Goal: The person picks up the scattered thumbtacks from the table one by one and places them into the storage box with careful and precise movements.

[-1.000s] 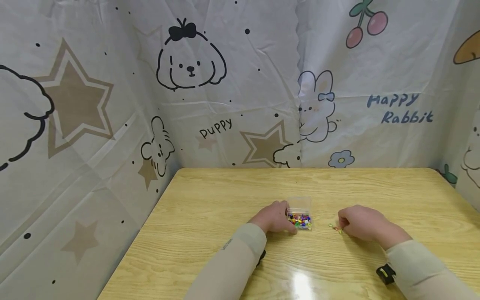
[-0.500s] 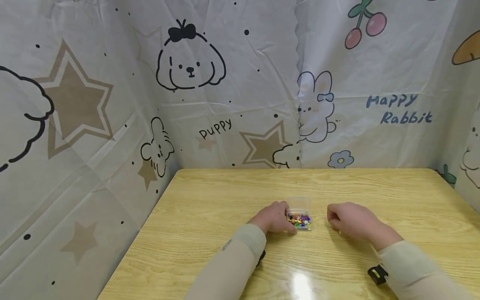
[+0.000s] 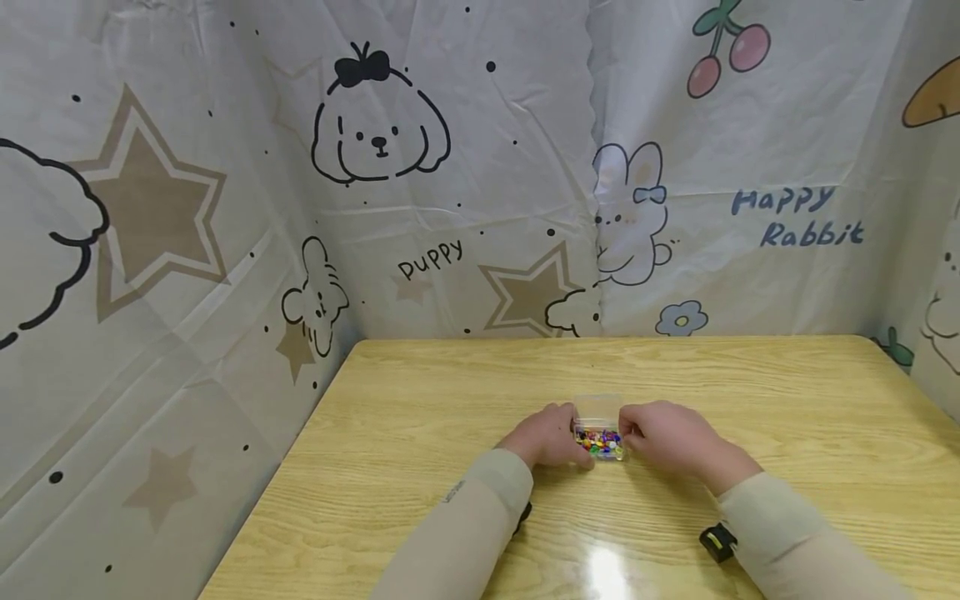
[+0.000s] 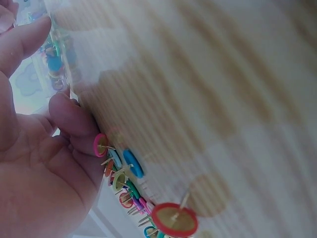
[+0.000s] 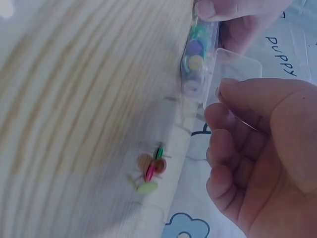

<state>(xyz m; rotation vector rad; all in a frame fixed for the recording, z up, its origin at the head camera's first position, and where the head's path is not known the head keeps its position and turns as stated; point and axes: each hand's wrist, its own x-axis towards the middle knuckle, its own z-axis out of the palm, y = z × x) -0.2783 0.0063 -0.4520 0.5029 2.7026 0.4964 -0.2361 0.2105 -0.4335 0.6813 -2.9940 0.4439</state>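
Observation:
A small clear plastic box (image 3: 609, 457) full of colourful thumbtacks (image 3: 597, 440) stands on the table, its transparent lid (image 3: 597, 407) raised at the back. My left hand (image 3: 550, 434) grips the box's left side, thumb at the front corner. At the box's right edge is my right hand (image 3: 670, 433), its fingers curled. In the right wrist view thumb and forefinger pinch together; a tiny piece shows at their tips, apparently a thumbtack, mostly hidden. Several loose thumbtacks (image 5: 150, 172) lie on the table below this hand, covered by it in the head view.
More loose thumbtacks (image 4: 174, 219), some with pins up, lie close to the left palm in the left wrist view. The wood-grain table (image 3: 450, 375) reaches a white patterned curtain (image 3: 465, 167) at the back and left. A black wrist device (image 3: 718, 542) hangs under the right sleeve.
My right hand has moved left from over the loose thumbtacks to the right edge of the box. The left hand and the box have stayed in place.

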